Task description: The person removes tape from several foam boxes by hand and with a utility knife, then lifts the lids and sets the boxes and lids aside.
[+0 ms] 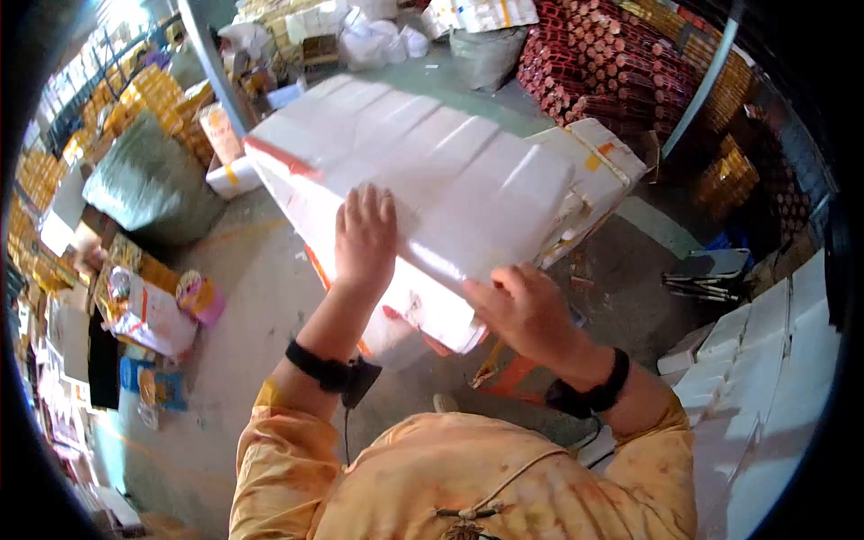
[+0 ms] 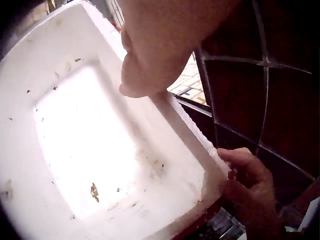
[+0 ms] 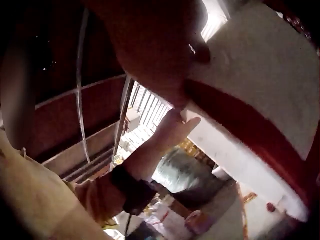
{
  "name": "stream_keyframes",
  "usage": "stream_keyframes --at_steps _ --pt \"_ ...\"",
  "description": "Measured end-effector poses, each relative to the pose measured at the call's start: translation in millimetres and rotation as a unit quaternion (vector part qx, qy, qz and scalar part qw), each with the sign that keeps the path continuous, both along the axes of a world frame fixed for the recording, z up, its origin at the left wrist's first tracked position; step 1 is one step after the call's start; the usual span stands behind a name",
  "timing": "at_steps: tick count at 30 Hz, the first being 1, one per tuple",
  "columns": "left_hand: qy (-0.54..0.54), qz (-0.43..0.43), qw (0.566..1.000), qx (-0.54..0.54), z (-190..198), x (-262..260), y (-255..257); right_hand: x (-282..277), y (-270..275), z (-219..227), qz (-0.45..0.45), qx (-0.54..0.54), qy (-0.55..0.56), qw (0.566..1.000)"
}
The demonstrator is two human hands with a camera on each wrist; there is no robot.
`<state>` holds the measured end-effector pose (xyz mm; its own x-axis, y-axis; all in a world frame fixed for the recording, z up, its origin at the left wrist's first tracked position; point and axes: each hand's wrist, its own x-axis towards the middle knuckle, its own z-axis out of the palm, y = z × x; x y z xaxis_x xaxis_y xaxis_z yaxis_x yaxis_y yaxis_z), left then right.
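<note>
A white foam box [image 1: 432,162] is held tilted in front of the body, its ridged face upward in the head view, with a red strip along one edge. The left wrist view looks into its hollow inside [image 2: 85,140], which is speckled with dirt. My left hand [image 1: 366,234] grips the near edge, fingers laid over the upper face. In the left wrist view that hand [image 2: 160,50] hooks over the rim. At the near right corner my right hand [image 1: 531,315] grips the box, and the left wrist view shows its fingers [image 2: 240,160] pinching the corner.
More white foam [image 1: 594,148] lies just beyond the held box. Stacked white boxes [image 1: 756,369] stand at the right. A green sack [image 1: 148,180] and a blue stool [image 1: 153,382] are at the left. Red netted bundles [image 1: 621,63] and a metal post [image 1: 706,81] stand farther back.
</note>
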<state>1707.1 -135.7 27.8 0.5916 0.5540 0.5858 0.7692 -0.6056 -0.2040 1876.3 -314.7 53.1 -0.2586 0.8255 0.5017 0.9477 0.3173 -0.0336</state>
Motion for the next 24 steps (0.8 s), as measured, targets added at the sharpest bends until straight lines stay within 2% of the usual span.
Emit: stream_keyframes --at_steps 4,8,12,13,14,15,16,18,19,20,21,22,24 --pt "-0.033 -0.024 0.999 0.025 -10 -9 5 -7 -7 -7 0.032 0.027 0.015 0.999" --pt "-0.059 -0.056 0.995 0.051 -13 -2 9 -12 -12 2 -0.042 0.002 0.055 0.998" --pt "-0.065 -0.047 0.996 0.047 -11 -4 13 4 -45 -23 -0.110 -0.034 0.052 0.992" --pt "-0.059 -0.050 0.995 0.057 -10 -6 13 10 -59 -35 -0.168 -0.117 0.072 0.976" --pt "-0.073 -0.060 0.993 0.074 -11 -6 15 24 -73 -63 -0.232 -0.226 0.027 0.946" --pt "-0.081 -0.064 0.992 0.067 -11 -7 17 43 -93 -102 -0.294 -0.331 -0.015 0.896" --pt "-0.090 -0.070 0.992 0.062 -10 -6 18 64 -122 -138 -0.289 -0.391 -0.075 0.870" --pt "-0.098 -0.078 0.990 0.060 -9 -8 21 114 -198 -202 -0.327 -0.414 0.040 0.848" --pt "-0.083 -0.076 0.992 0.060 -8 -9 21 158 -248 -242 -0.411 -0.523 -0.049 0.745" --pt "-0.067 -0.070 0.993 0.060 -7 -10 22 166 -269 -213 -0.446 -0.585 -0.090 0.671" --pt "-0.061 -0.081 0.992 0.072 -5 -11 26 211 -332 -251 -0.472 -0.536 -0.071 0.696" --pt "-0.065 -0.092 0.992 0.054 -2 -11 29 222 -363 -242 -0.500 -0.479 -0.089 0.716" --pt "-0.049 -0.094 0.994 0.031 2 -9 33 250 -376 -234 -0.582 -0.437 -0.022 0.685"
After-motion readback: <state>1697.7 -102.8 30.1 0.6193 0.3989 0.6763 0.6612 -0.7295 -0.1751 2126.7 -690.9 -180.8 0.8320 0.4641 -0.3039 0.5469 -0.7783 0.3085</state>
